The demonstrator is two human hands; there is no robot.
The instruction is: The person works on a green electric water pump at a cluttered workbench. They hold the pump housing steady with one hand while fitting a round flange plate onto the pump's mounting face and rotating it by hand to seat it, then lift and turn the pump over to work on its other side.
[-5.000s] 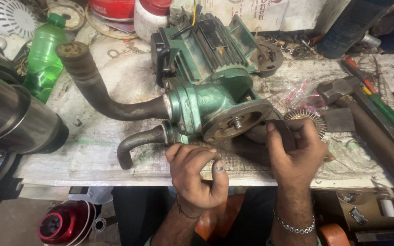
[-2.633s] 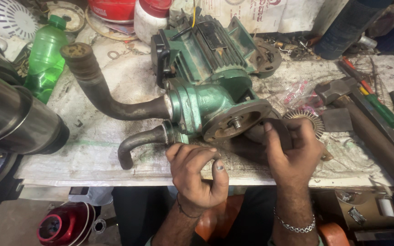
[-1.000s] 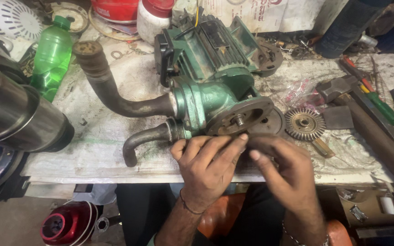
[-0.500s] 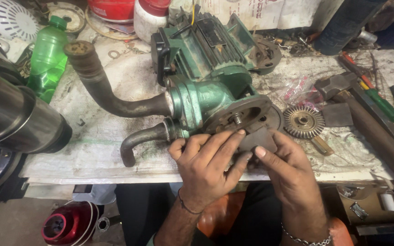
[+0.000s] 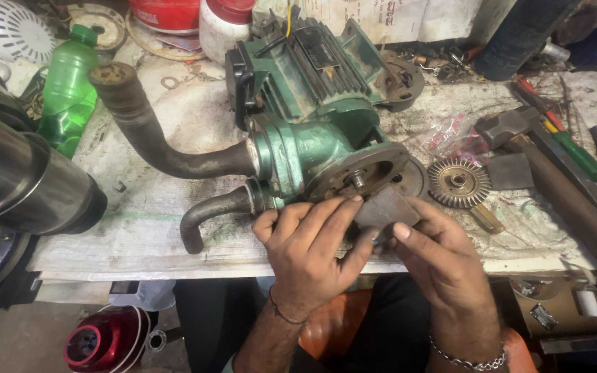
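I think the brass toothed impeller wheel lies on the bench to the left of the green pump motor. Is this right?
Not quite. In the head view the brass toothed impeller wheel lies on the bench to the right of the green pump motor, not the left.

Green plastic bottle point(image 5: 65, 90) at bench's far left. Toothed impeller disc point(image 5: 459, 182) right of centre. Hammer point(image 5: 519, 138) and 2 screwdrivers point(image 5: 564, 141) far right. Red canister point(image 5: 105, 338) below bench.

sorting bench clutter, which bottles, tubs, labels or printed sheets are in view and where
Green bottle: far left of bench, clear green plastic, green cap.
White jar: top centre, white body, red lid.
Red tub: left of the jar, round, red.
Printed sheet: top, behind the pump, white, dark print.
Nameplate: on the pump, dark rectangle.
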